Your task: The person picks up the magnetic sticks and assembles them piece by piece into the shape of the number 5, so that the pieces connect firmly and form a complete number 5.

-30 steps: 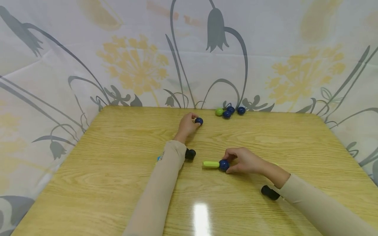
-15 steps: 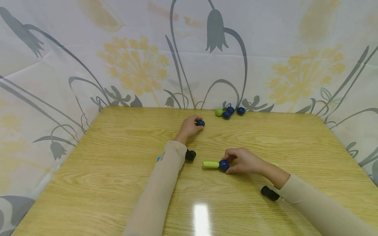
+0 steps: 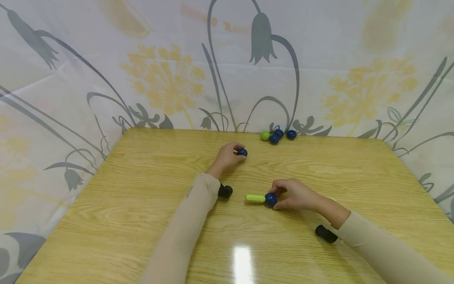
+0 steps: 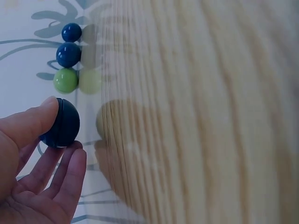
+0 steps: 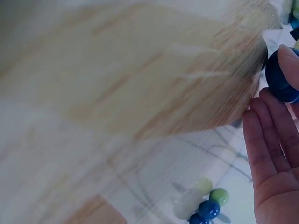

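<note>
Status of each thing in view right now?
Blue ball: pinched in left hand
Second blue ball: pinched by right hand
Lime stick: end against second blue ball
Green ball: unheld, at back
Three blue balls: unheld, at back
Two black pieces: unheld, partly hidden by sleeves
Lime sliver: mostly hidden

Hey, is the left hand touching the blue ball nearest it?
Touching. In the left wrist view, the left hand has its thumb pressed against the blue ball, with no gap.
</note>
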A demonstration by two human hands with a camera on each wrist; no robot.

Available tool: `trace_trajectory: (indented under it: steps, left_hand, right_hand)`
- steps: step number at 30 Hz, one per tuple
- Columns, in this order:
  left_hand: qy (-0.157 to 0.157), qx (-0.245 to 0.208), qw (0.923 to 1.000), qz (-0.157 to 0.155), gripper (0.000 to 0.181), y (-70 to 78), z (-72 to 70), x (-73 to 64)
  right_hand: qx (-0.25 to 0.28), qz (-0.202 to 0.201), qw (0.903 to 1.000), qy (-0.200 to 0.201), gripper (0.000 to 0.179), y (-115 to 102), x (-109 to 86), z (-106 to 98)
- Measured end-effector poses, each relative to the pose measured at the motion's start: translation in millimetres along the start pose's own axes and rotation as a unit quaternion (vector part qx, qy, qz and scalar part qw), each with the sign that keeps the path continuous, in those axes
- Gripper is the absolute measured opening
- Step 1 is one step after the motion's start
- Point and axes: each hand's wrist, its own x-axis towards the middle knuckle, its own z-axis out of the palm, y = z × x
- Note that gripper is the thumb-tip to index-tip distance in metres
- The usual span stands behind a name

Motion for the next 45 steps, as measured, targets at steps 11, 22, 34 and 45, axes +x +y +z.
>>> trace_trajectory:
  steps: [11, 22, 34, 45]
  left_hand:
    - [-0.025, -0.008, 0.9996, -0.009, 0.037, 2.8, -8.9, -15.6]
    - [-0.053, -0.040, 0.9976, 0.019, 0.038, 5.7, -13.2, -33.3]
    - [-0.084, -0.046, 0.9949, 0.033, 0.039, 2.7, -14.7, -48.9]
    - [-0.126, -0.032, 0.9907, 0.040, 0.032, -2.1, -18.6, -65.2]
  right_hand:
    - [0.015, -0.031, 0.9993, 0.017, 0.025, 0, -2.2, -1]
    - [0.022, 0.003, 0.9997, 0.011, 0.024, -2, -3.1, -2]
    - [-0.017, 0.008, 0.9992, 0.036, 0.024, 3, -2.9, -6]
    - [-0.016, 0.014, 0.9986, 0.049, 0.025, 9, -2.7, -9]
